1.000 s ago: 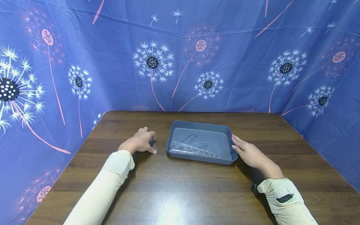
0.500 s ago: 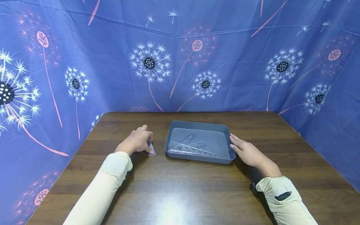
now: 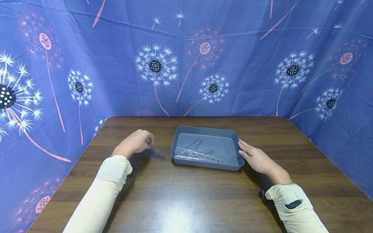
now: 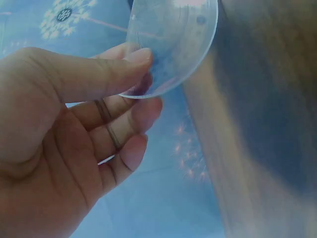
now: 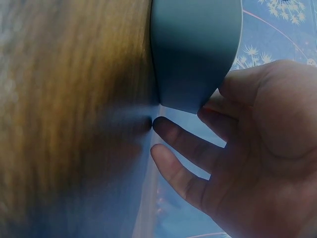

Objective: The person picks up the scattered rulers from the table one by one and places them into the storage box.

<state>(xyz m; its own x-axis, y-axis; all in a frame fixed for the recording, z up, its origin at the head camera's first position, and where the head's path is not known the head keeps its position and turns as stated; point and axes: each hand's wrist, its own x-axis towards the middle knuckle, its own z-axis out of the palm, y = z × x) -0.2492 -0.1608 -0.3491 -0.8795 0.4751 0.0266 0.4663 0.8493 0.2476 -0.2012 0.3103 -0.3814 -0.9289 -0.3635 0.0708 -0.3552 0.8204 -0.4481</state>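
My left hand (image 3: pixel 135 142) pinches a clear plastic protractor (image 4: pixel 173 44) between thumb and fingers, left of the tray. In the left wrist view its curved, finely ticked edge shows; in the head view the protractor (image 3: pixel 156 153) is a blur over the table. A grey rectangular tray (image 3: pixel 225 142) lies mid-table. Inside, a clear stencil ruler (image 3: pixel 201 156) with cut-out shapes lies along the near wall, with other clear ruler-like pieces (image 3: pixel 196 144) behind it. My right hand (image 3: pixel 259 159) rests against the tray's right wall, its fingers mostly straight; the wrist view shows the tray's corner (image 5: pixel 195 54).
The brown wooden table (image 3: pixel 180 191) runs back to a blue cloth (image 3: pixel 116 55) printed with dandelions, which also hangs along both sides. A bright light reflection lies near the table's front.
My left hand has picked the protractor off the table, turning and drawing back slightly to the left. The right hand stays at the tray, which holds its place.
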